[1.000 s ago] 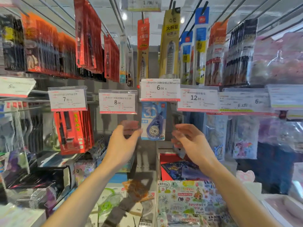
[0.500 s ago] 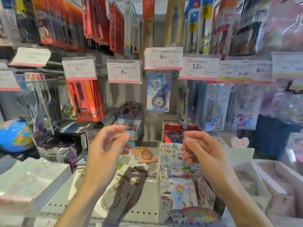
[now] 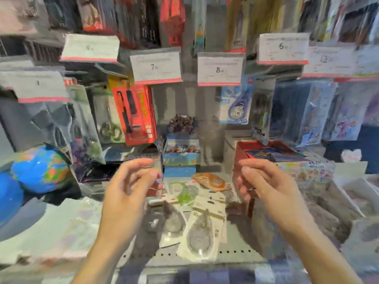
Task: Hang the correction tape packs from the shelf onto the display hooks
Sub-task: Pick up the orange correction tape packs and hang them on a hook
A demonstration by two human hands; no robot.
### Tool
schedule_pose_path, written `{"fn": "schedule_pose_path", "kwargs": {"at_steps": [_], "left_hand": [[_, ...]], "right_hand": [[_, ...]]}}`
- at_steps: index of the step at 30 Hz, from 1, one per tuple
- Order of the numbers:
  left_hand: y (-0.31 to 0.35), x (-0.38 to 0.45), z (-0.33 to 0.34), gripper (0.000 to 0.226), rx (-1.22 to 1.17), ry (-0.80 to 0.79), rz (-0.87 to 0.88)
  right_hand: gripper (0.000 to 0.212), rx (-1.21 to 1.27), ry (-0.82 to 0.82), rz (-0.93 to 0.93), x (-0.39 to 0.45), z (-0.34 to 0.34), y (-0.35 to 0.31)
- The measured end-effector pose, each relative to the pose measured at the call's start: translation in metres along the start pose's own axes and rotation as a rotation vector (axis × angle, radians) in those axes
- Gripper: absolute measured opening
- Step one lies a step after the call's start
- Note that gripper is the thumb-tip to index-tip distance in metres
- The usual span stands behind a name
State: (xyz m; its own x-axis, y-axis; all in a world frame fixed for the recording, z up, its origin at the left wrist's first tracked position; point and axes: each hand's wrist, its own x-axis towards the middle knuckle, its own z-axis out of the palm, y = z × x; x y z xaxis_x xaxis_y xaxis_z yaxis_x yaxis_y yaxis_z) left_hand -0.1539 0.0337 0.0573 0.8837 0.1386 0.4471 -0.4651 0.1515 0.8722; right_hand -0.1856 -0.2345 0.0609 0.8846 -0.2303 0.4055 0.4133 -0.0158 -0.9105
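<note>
Several correction tape packs lie flat on the grey perforated shelf (image 3: pixel 231 253): a clear-grey one (image 3: pixel 202 232) at the front, a green one (image 3: pixel 184 194) behind it and an orange one (image 3: pixel 213 181) further back. One blue correction tape pack (image 3: pixel 235 105) hangs on a display hook under the price tags. My left hand (image 3: pixel 127 191) and my right hand (image 3: pixel 268 185) hover above the shelf on either side of the packs, fingers loosely curled, holding nothing. The picture is blurred.
Price tags (image 3: pixel 219 68) hang in a row above. Red packs (image 3: pixel 135 113) hang at the left, pony-print bags (image 3: pixel 328 111) at the right. A blue globe (image 3: pixel 39 169) sits far left, a small blue box (image 3: pixel 181 158) behind the packs, a red box (image 3: pixel 256 152) right of them.
Both hands have come down from the hanging blue pack to just above the shelf. The view has tilted down and swung left, and is more blurred.
</note>
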Motion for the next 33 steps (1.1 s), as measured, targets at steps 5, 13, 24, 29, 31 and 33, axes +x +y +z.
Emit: {"fn": "schedule_pose_path", "kwargs": {"at_steps": [5, 13, 24, 29, 31, 33], "left_hand": [[-0.007, 0.024, -0.061, 0.012, 0.100, -0.018, 0.018], [-0.032, 0.056, -0.095, 0.018, 0.317, -0.180, -0.085], [-0.106, 0.108, -0.040, 0.045, 1.239, -0.620, -0.047], [-0.122, 0.118, -0.036, 0.031, 1.460, -0.732, -0.147], [-0.129, 0.120, -0.038, 0.029, 1.426, -0.718, -0.116], [-0.133, 0.120, -0.038, 0.028, 1.329, -0.687, -0.100]], "right_hand": [[0.010, -0.066, 0.036, 0.031, -0.001, 0.048, 0.013], [0.010, -0.352, -0.043, 0.098, 0.020, 0.076, 0.052], [0.009, -0.696, -0.144, 0.178, 0.083, 0.083, 0.111], [0.015, -0.937, -0.242, 0.167, 0.094, 0.084, 0.128], [0.018, -1.016, -0.250, 0.131, 0.098, 0.081, 0.134], [0.020, -1.084, -0.217, 0.086, 0.103, 0.077, 0.137]]}}
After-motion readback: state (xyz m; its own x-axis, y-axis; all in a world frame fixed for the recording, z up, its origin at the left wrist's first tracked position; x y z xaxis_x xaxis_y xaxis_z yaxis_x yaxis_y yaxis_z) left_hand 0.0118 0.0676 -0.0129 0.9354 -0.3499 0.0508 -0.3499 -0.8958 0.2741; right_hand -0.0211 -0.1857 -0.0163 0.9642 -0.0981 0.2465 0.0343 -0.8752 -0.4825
